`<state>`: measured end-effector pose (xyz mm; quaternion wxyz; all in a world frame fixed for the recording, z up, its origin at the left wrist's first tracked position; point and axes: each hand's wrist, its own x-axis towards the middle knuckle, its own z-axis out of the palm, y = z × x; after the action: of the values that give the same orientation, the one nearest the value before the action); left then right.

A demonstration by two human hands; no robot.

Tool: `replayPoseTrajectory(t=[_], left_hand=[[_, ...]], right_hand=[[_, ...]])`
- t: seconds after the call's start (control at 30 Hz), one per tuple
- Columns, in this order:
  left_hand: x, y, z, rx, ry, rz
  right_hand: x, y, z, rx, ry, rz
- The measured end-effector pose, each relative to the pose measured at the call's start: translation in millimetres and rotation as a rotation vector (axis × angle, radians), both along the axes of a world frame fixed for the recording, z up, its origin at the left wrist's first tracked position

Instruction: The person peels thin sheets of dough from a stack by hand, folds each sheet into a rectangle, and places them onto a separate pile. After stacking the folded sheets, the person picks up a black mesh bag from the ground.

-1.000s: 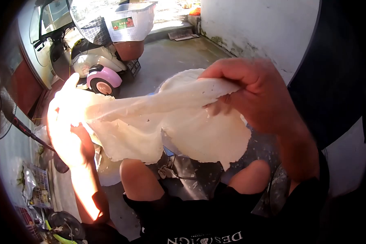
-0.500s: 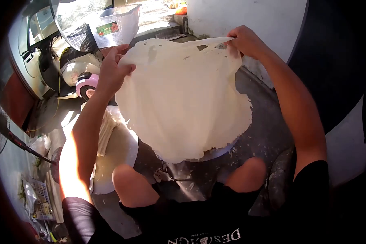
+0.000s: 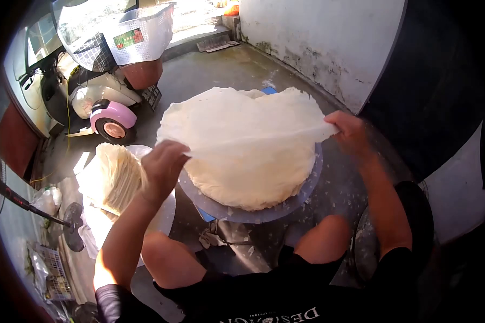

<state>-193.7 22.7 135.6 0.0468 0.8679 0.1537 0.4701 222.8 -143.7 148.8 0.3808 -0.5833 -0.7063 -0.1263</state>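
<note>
A thin, pale, round sheet point(image 3: 237, 118), like a flatbread wrapper, stretches between my two hands over a thick stack of similar sheets point(image 3: 248, 185). My left hand point(image 3: 164, 164) pinches its near left edge. The right edge is pinched in my right hand point(image 3: 349, 132), slightly blurred. The far part of the sheet lies over the stack, and a crease runs across between my hands. Beneath the stack is a round grey tray point(image 3: 253, 216), partly covered. Folded pale sheets point(image 3: 113, 180) are piled beside my left forearm on another round board point(image 3: 166, 215).
A blue support point(image 3: 269, 90) peeks out beyond the stack. At the back left stands a scooter with a pink-fendered wheel point(image 3: 115, 126) and a white basket point(image 3: 140, 37). A wall point(image 3: 318, 48) rises at the right. My knees point(image 3: 323, 239) are close to the tray.
Both hands have come down and nearer to me, lowering the sheet from its raised, spread position onto the stack. The stack and the folded pile now show more fully.
</note>
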Motion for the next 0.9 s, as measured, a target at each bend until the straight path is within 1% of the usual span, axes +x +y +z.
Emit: replayPoseTrajectory(t=[0.03,0.1,0.13,0.2,0.23,0.27,0.3,0.33,0.37,0.43,0.47,0.53,0.57,0.6,0.63,0.67,0.7,0.73,0.77,0.8,0.83,0.87,0.9], left_hand=[[-3.7,-9.4,-24.2,-0.032,0.076,-0.047],[-13.2,-26.9,-69.1,-0.064,0.265,-0.076],[-15.5,-35.6,-84.1,-0.063,0.339,-0.107],[-21.3,-41.3,-92.2,-0.072,0.638,-0.193],[-23.0,-46.0,-88.6,-0.082,0.772,-0.222],[-24.5,-50.4,-87.3,-0.09,0.775,-0.224],[-25.2,-54.7,-85.9,-0.119,0.812,-0.299],[-25.3,-57.1,-82.9,-0.148,0.849,-0.375],[-24.9,-58.1,-78.1,-0.153,0.854,-0.38],[-23.7,-59.8,-69.5,-0.351,0.767,-0.402],[-20.1,-55.5,-65.4,-0.356,0.769,-0.409],[-5.5,-34.7,-54.2,-0.681,0.501,-0.242],[6.6,-16.0,-53.3,-0.831,0.422,-0.148],[20.5,8.5,-56.1,-0.808,0.38,-0.039],[36.2,36.6,-63.0,-0.925,0.271,-0.019],[51.6,63.6,-66.0,-0.805,0.262,0.068],[65.1,87.1,-70.9,-0.608,0.323,0.156],[74.1,101.2,-77.7,-0.617,0.3,0.139],[75.3,108.9,-91.0,-0.613,0.295,0.14],[72.2,114.5,-107.0,-0.49,0.375,0.202],[69.6,110.6,-110.8,-0.368,0.455,0.263],[58.7,101.8,-115.8,-0.439,0.553,0.254],[47.2,87.7,-117.0,-0.429,0.583,0.286]], right_hand=[[-3.0,-9.0,-27.0,-0.067,0.023,0.028],[-4.0,-23.2,-79.8,-0.143,-0.017,0.067],[-6.8,-31.9,-94.1,-0.148,-0.012,0.065],[-12.8,-46.0,-114.3,-0.367,0.012,0.156],[-15.2,-52.3,-118.5,-0.378,0.018,0.155],[-17.0,-57.7,-118.3,-0.45,0.0,0.171],[-17.8,-60.3,-114.8,-0.519,-0.019,0.186],[-18.2,-61.5,-110.3,-0.523,-0.012,0.186],[-18.7,-62.4,-104.3,-0.549,0.023,0.19],[-17.6,-60.2,-89.1,-0.583,0.06,0.19],[-14.7,-53.1,-78.2,-0.65,0.21,0.16],[-6.1,-24.8,-67.2,-0.75,0.467,0.054],[-0.7,-4.1,-64.6,-0.781,0.574,-0.022],[8.2,19.1,-67.4,-0.792,0.596,-0.096],[19.0,44.6,-74.9,-0.799,0.615,-0.168],[29.6,69.6,-84.6,-0.77,0.626,-0.187],[37.6,87.2,-99.2,-0.741,0.638,-0.208],[44.4,95.8,-119.5,-0.74,0.635,-0.207],[53.9,104.9,-139.6,-0.703,0.614,-0.272],[62.1,110.1,-153.2,-0.668,0.592,-0.335],[68.5,109.0,-161.6,-0.667,0.59,-0.335],[75.1,102.0,-172.3,-0.636,0.534,-0.37],[78.7,92.5,-182.2,-0.607,0.481,-0.406]])
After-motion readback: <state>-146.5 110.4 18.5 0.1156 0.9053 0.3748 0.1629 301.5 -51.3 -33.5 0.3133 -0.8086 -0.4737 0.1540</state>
